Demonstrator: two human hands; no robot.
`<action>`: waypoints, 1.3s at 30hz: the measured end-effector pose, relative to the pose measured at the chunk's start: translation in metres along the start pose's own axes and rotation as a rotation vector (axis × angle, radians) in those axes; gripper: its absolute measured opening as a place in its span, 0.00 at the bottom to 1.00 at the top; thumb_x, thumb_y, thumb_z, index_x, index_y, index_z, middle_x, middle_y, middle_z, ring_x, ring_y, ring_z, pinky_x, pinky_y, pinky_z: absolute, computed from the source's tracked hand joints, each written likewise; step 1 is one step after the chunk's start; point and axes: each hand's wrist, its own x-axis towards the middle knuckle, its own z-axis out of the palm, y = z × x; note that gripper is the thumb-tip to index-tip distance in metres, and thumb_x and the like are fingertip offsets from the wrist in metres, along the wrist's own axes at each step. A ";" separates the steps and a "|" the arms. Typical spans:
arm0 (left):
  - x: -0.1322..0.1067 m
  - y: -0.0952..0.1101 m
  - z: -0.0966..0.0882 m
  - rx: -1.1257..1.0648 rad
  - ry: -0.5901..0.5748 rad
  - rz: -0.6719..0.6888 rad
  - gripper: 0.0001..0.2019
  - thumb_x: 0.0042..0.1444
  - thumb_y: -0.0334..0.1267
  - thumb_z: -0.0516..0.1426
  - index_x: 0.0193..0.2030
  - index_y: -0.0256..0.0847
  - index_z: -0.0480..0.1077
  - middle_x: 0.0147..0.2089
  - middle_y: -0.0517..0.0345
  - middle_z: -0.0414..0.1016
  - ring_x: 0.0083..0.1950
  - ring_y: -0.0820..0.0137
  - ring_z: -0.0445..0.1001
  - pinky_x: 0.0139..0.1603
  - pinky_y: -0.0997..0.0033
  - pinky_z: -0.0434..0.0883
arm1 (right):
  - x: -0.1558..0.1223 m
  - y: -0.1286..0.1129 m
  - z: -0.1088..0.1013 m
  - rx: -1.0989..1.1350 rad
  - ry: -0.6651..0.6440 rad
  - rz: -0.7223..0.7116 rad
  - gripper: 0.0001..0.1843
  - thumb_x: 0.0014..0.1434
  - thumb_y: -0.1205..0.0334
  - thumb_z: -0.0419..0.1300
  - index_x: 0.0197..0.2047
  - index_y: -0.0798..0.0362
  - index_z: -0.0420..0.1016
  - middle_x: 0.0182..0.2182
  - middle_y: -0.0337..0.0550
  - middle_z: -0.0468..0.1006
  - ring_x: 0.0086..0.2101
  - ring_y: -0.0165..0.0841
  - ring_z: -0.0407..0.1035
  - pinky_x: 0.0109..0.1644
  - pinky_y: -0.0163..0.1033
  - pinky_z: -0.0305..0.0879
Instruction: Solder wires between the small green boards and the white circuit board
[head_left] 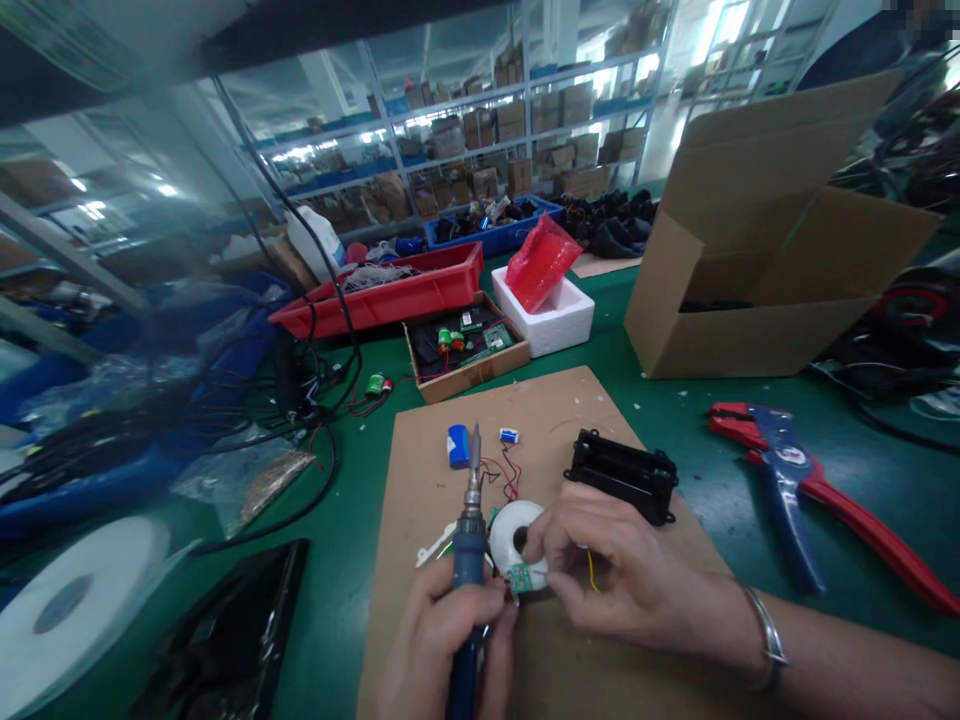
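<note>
My left hand (442, 630) is wrapped round a soldering iron (469, 560), its metal tip pointing up and away from me. My right hand (619, 560) is closed in a pinch, and a thin yellow wire (592, 572) shows between its fingers. Just left of those fingertips is a small green circuit board (520, 577), in front of a white ring-shaped part (510, 525). What exactly supports the board is hard to make out. Beyond the hands lie a blue cylindrical battery (458, 447) and a small blue-and-white connector (509, 436) with red and black wires.
A cardboard sheet (427, 510) covers the green bench. A black plastic housing (622, 472) lies on it, with red-and-blue wire strippers (787, 480) to the right. Behind stand a shallow parts box (472, 378), a white foam box (555, 325), a red bin (420, 290) and an open carton (742, 340).
</note>
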 end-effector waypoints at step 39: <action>0.000 -0.039 -0.024 -0.615 0.141 -0.033 0.15 0.58 0.44 0.53 0.49 0.41 0.70 0.29 0.56 0.79 0.23 0.65 0.76 0.21 0.66 0.75 | 0.003 0.004 -0.002 0.056 -0.017 -0.039 0.10 0.46 0.77 0.58 0.31 0.54 0.70 0.30 0.40 0.79 0.31 0.30 0.70 0.37 0.36 0.64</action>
